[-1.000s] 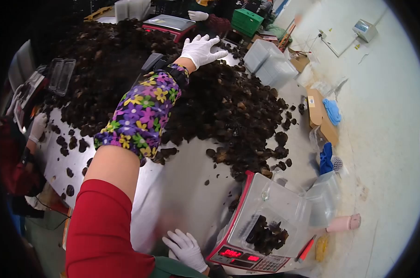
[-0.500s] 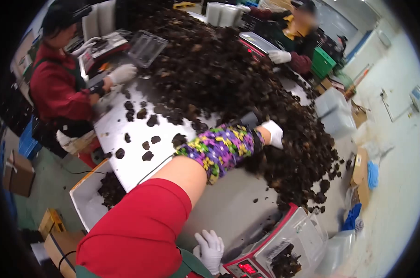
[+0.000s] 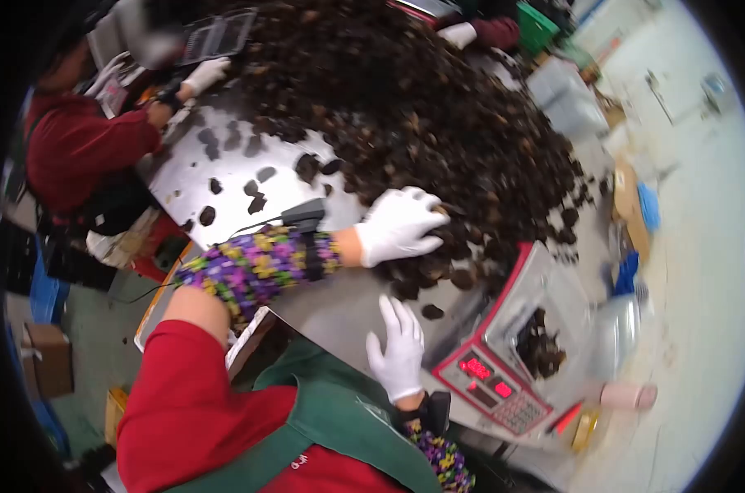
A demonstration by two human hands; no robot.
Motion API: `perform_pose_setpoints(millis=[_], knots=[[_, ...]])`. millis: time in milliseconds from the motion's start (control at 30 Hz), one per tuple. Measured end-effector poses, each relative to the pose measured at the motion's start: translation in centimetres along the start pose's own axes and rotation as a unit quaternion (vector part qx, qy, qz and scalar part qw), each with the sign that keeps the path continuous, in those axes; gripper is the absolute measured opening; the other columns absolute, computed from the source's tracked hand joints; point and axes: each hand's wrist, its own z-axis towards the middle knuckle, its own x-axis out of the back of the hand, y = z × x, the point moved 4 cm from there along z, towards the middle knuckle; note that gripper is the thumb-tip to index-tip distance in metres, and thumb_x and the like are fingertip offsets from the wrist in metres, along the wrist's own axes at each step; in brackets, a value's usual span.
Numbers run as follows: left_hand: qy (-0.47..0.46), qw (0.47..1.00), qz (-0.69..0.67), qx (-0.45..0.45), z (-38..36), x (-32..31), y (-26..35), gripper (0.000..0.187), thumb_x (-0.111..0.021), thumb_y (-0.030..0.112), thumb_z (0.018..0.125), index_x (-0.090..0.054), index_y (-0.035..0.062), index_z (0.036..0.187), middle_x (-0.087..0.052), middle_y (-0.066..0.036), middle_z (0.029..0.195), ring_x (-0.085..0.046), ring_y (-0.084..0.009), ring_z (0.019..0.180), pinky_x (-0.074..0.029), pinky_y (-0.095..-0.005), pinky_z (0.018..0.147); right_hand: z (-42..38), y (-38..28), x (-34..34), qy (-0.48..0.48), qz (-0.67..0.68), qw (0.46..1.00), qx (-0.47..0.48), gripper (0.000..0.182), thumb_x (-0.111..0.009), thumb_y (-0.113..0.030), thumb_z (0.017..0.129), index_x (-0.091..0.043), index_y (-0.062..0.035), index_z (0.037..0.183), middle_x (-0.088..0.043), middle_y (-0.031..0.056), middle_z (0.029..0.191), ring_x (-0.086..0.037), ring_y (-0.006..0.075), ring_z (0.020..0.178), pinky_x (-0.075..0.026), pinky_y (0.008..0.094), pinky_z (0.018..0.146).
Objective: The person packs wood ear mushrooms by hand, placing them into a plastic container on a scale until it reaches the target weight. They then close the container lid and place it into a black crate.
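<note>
My left hand (image 3: 401, 226), in a white glove, lies palm down at the near edge of a big heap of dark brown, mushroom-like pieces (image 3: 438, 140). Its fingers are spread; a brown piece shows by the fingertips, and what is under the palm is hidden. My right hand (image 3: 399, 349), also gloved, is raised over the table's front edge with fingers stretched and nothing in them. Right of it stands a red and silver digital scale (image 3: 491, 386) with lit red digits. On the scale sits a clear plastic tray (image 3: 569, 300) holding some dark pieces (image 3: 541, 345).
A co-worker in a red sleeve (image 3: 85, 148) stands at the left; another person's gloved hand (image 3: 458, 34) reaches in at the far side. Stacked clear trays (image 3: 565, 99) stand beyond the heap. A pink cylinder (image 3: 627, 395) lies right of the scale. Loose pieces dot the metal table (image 3: 224, 205).
My left hand has drawn back from deeper in the heap to its near edge. My right hand has risen beside the scale with its fingers stretched. The view has tilted down.
</note>
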Motion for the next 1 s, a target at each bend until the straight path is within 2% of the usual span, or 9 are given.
perform_pose_setpoints(millis=[167,400,433,533,600,633,700,767,1000], knots=[[0.02,0.99,0.099,0.098,-5.2,5.8,-1.3,0.036,-0.072,0.017,0.082,-0.069,0.0139,0.118,-0.061,-0.011,0.126,-0.061,-0.0332,0.113,-0.051,-0.0444,0.094,-0.8,0.8,1.1,0.043,0.047,0.997,-0.047,0.07,-0.067,-0.005,0.083,-0.044,-0.0057,0.15,-0.048,0.0237,0.141,-0.048,0.0413,0.129,-0.04,0.0467,0.11],[0.132,0.957,0.138,0.22,-11.5,9.2,-7.3,0.055,-0.079,0.025,0.08,-0.065,0.0229,0.133,-0.044,-0.025,0.152,-0.058,-0.0402,0.117,-0.048,-0.0449,0.1,-2.9,0.7,1.6,0.031,0.029,0.996,-0.084,0.051,-0.067,-0.005,0.085,-0.059,-0.0046,0.135,-0.046,0.0225,0.145,-0.045,0.0422,0.134,-0.038,0.0487,0.112],[0.137,0.954,0.108,0.243,-12.2,10.1,-6.1,0.054,-0.078,0.021,0.081,-0.066,0.0183,0.133,-0.047,-0.025,0.149,-0.056,-0.0402,0.12,-0.047,-0.0437,0.101,-3.1,0.5,1.6,0.026,0.031,0.996,-0.085,0.051,-0.067,-0.005,0.085,-0.059,-0.0046,0.135,-0.046,0.0225,0.145,-0.045,0.0422,0.134,-0.038,0.0487,0.112],[0.204,0.956,0.062,0.203,-15.6,10.4,-2.2,0.051,-0.077,0.012,0.08,-0.065,0.0098,0.13,-0.051,-0.026,0.141,-0.055,-0.0398,0.124,-0.046,-0.0432,0.102,-3.5,0.1,1.7,0.017,0.021,0.997,-0.066,0.047,-0.067,-0.005,0.085,-0.061,-0.0052,0.132,-0.047,0.0223,0.144,-0.045,0.0424,0.135,-0.038,0.0491,0.112],[0.209,0.959,0.007,0.19,-18.7,7.4,0.7,0.06,-0.081,0.023,0.077,-0.061,0.0124,0.133,-0.046,-0.025,0.144,-0.05,-0.0451,0.127,-0.042,-0.0496,0.106,-3.6,-0.1,2.0,0.013,0.019,0.998,-0.057,0.044,-0.066,-0.008,0.086,-0.061,-0.0031,0.13,-0.047,0.0251,0.141,-0.045,0.048,0.132,-0.04,0.0523,0.111],[0.095,0.972,-0.046,0.211,-19.6,7.2,2.4,0.07,-0.083,0.038,0.076,-0.059,0.0145,0.138,-0.041,-0.026,0.149,-0.045,-0.0465,0.133,-0.037,-0.053,0.11,-3.4,-0.1,2.0,0.012,0.019,0.998,-0.057,0.044,-0.066,-0.008,0.086,-0.061,-0.0031,0.13,-0.047,0.0251,0.141,-0.045,0.048,0.132,-0.04,0.0523,0.111],[0.027,0.983,0.017,0.18,-19.9,5.3,5.3,0.071,-0.079,0.047,0.078,-0.059,0.0162,0.139,-0.04,-0.026,0.151,-0.04,-0.0462,0.138,-0.032,-0.0551,0.114,-2.8,-0.3,2.2,0.023,-0.003,0.999,-0.033,0.042,-0.065,-0.007,0.087,-0.061,-0.0019,0.129,-0.049,0.0253,0.14,-0.047,0.0475,0.13,-0.041,0.0515,0.109],[-0.031,0.982,0.046,0.183,-19.5,3.2,5.3,0.065,-0.074,0.045,0.083,-0.058,0.0179,0.14,-0.042,-0.024,0.152,-0.039,-0.0456,0.139,-0.031,-0.0564,0.115,-1.6,-0.4,2.4,0.024,0.005,0.999,-0.025,0.041,-0.064,-0.006,0.087,-0.061,-0.001,0.127,-0.05,0.0256,0.138,-0.048,0.047,0.128,-0.042,0.0512,0.109],[0.118,0.973,0.07,0.186,-13.4,4.1,2.2,0.05,-0.077,0.022,0.082,-0.064,0.0172,0.13,-0.055,-0.014,0.139,-0.049,-0.0359,0.131,-0.037,-0.0506,0.109,-0.5,0.0,3.1,0.024,0.003,0.999,-0.029,0.04,-0.062,-0.004,0.088,-0.06,0.0011,0.127,-0.053,0.0264,0.134,-0.049,0.0458,0.125,-0.042,0.0506,0.107]])
